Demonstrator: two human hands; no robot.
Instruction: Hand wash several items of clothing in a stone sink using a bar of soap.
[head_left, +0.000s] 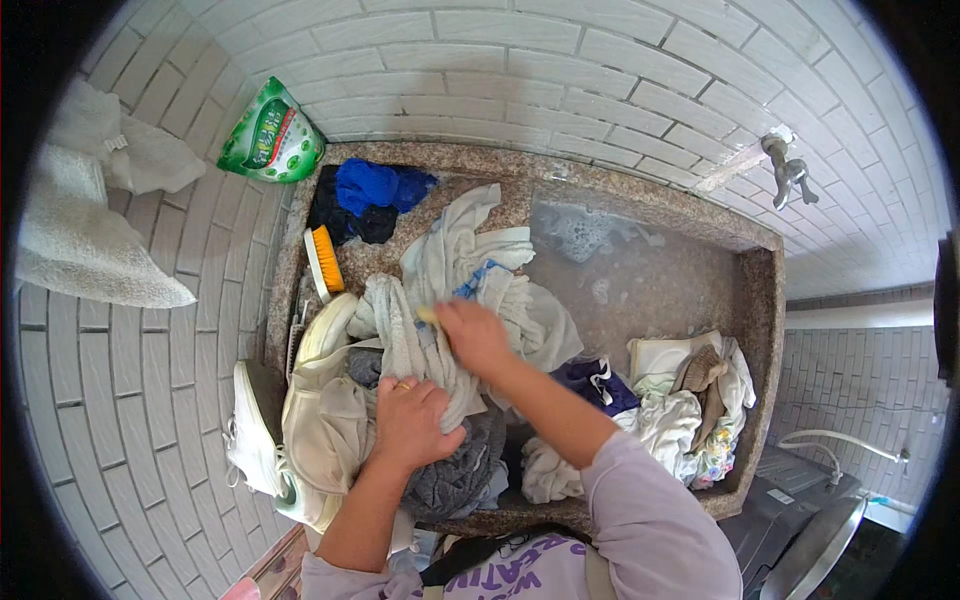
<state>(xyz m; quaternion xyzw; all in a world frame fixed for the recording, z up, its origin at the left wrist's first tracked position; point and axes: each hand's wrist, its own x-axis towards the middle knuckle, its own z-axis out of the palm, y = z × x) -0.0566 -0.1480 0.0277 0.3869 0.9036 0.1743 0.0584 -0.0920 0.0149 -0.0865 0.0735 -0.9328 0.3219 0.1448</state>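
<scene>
My left hand (415, 420), with a ring on one finger, presses and grips the near end of a wet white towel (397, 330). My right hand (474, 337) is blurred and holds a small pale yellow piece (427, 315), which looks like soap, against the cloth. The white fabric with blue patches spreads over the stone washboard side of the sink (517, 157). Dark grey cloth (461, 472) lies beneath my left hand. A cream padded bra (330, 420) is heaped just left of it.
Soapy water (592, 232) fills the basin, with a pile of white clothes (667, 427) at its near right. An orange-bristled brush (324, 262), blue-and-black cloth (367, 191) and a green detergent pouch (274, 135) are at the left. White shoes (251, 427) stand outside. A tap (787, 172) juts from the wall.
</scene>
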